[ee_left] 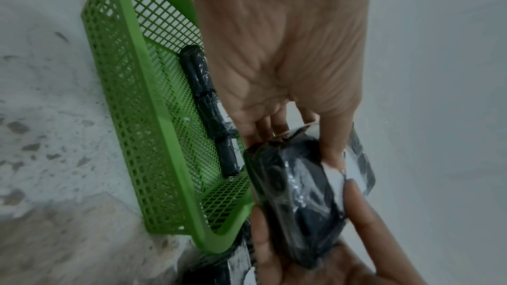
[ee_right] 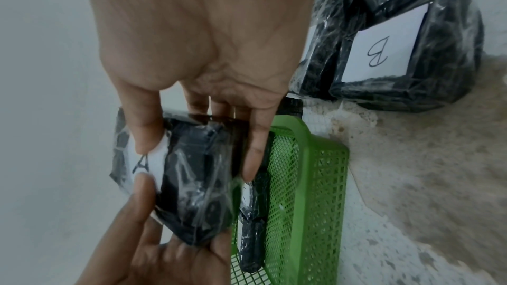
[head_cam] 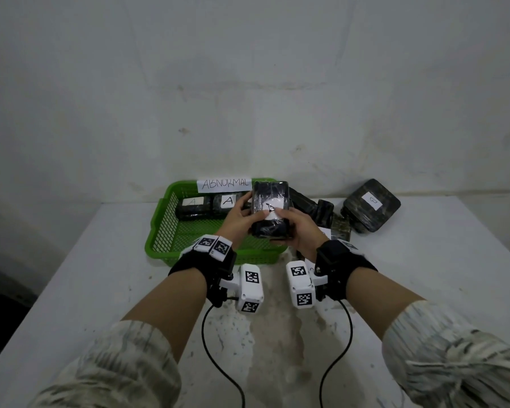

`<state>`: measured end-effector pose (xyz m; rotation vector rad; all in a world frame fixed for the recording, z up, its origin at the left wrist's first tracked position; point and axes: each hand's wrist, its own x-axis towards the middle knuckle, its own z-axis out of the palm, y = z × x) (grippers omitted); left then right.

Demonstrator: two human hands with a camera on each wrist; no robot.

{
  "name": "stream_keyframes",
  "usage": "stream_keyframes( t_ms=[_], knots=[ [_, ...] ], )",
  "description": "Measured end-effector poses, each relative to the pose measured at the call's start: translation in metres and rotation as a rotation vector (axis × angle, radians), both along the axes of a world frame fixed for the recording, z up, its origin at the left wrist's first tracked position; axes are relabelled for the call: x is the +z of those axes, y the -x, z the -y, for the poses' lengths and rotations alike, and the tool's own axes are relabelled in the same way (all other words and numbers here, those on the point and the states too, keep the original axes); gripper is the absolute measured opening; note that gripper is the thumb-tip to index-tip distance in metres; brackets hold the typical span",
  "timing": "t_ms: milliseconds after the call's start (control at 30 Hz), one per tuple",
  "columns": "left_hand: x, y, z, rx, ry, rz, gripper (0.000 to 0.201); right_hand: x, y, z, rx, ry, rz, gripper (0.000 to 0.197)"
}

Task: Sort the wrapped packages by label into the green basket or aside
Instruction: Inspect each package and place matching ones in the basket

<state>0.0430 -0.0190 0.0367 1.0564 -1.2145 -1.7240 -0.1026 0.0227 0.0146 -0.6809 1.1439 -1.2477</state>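
Both hands, the left hand (head_cam: 238, 217) and right hand (head_cam: 298, 228), clasp one wrapped package (head_cam: 271, 208) above the green basket (head_cam: 171, 231) near the desk's far edge. Its label faces up, seemingly for reading; it looks like an A, matching those already in the basket.

Bare wall behind a worn white table

The pale, stained wall (head_cam: 248, 83) rises straight behind the table (head_cam: 100, 275), whose white top is chipped and mottled brownish near its front middle; left of the table lies dark shadow; light is dim and even.
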Motion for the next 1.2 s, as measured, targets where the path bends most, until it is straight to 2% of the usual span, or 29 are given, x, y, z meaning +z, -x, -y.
stream_keyframes(
  t_ms=[100,267,400,467,533,600,700,800,900,1067,1133,1200],
  knots=[
    [-0.001,-0.001,0.002,0.038,-0.067,-0.054,0.056,0.003,0.000,0.000,0.036,-0.010,-0.039,0.016],
    [0.001,-0.001,-0.002,0.035,-0.069,-0.049,0.055,0.001,-0.005,0.001,-0.005,-0.012,-0.123,0.036],
    [-0.002,-0.005,-0.003,0.030,-0.099,-0.066,0.051,0.002,-0.004,0.001,0.011,0.015,-0.204,0.027],
    [-0.001,-0.005,-0.004,0.034,-0.089,-0.051,0.052,0.004,-0.005,0.001,0.025,0.013,-0.172,0.025],
    [0.002,-0.004,-0.004,0.039,-0.081,-0.039,0.055,0.005,-0.006,0.002,0.025,0.004,-0.079,0.036],
    [0.004,-0.002,-0.005,0.051,-0.083,-0.040,0.054,0.007,-0.006,0.002,0.014,0.009,-0.023,0.039],
    [0.005,-0.001,-0.007,0.076,-0.097,-0.036,0.046,0.008,-0.006,0.002,0.016,0.003,-0.042,0.028],
    [0.006,-0.002,-0.006,0.059,-0.112,-0.035,0.049,0.010,-0.004,0.002,0.023,-0.003,-0.078,0.017],
    [0.005,-0.002,-0.005,0.055,-0.108,-0.018,0.050,0.012,-0.002,0.003,0.037,0.006,-0.094,0.023],
    [0.005,-0.002,-0.002,0.106,-0.142,0.000,0.031,0.014,-0.002,0.003,0.057,0.024,-0.139,0.020],
    [0.005,-0.002,0.000,0.099,-0.129,0.010,0.030,0.014,-0.003,0.003,0.071,0.006,-0.139,0.025],
    [0.006,-0.001,0.001,0.092,-0.107,0.026,0.026,0.015,-0.004,0.003,0.073,-0.021,-0.135,0.044]
  ],
)
